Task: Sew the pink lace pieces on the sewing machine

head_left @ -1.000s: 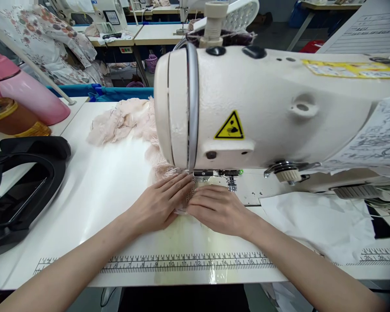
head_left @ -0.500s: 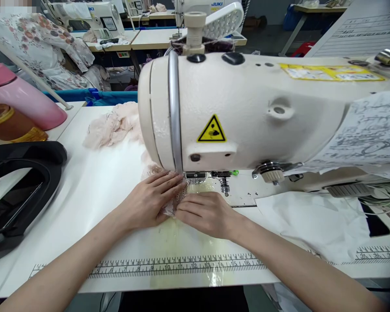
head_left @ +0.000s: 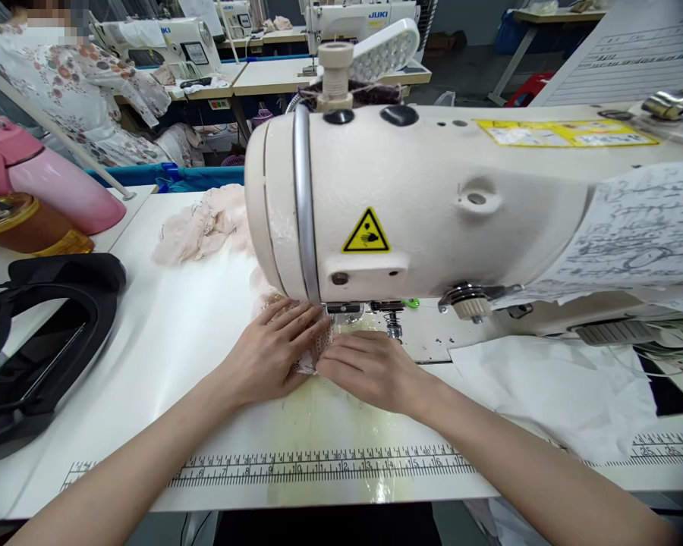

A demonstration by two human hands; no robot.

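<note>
A small piece of pale pink lace fabric (head_left: 323,343) lies under the needle end of the white sewing machine (head_left: 421,182). My left hand (head_left: 281,349) rests on it with fingers stretched out flat, the tips close to the presser foot (head_left: 344,311). On the fabric's near right edge, my right hand (head_left: 369,371) has its fingers bent and pressed together. Its thumb is hidden, and so is much of the lace beneath both hands. A crumpled length of sheer pink fabric (head_left: 208,226) spreads behind the machine head's left side.
At the left lie a black visor-like object (head_left: 99,303), an amber jar (head_left: 28,224) and a pink bottle (head_left: 62,182). White cloth (head_left: 552,387) partly covers a dark phone-like object (head_left: 668,394) at right. A printed ruler (head_left: 319,466) runs along the front edge. Another person (head_left: 73,91) sits beyond.
The view has shifted slightly, so most things appear a little lower or farther right. Both hands keep nearly the same pose on the lace by the presser foot.
</note>
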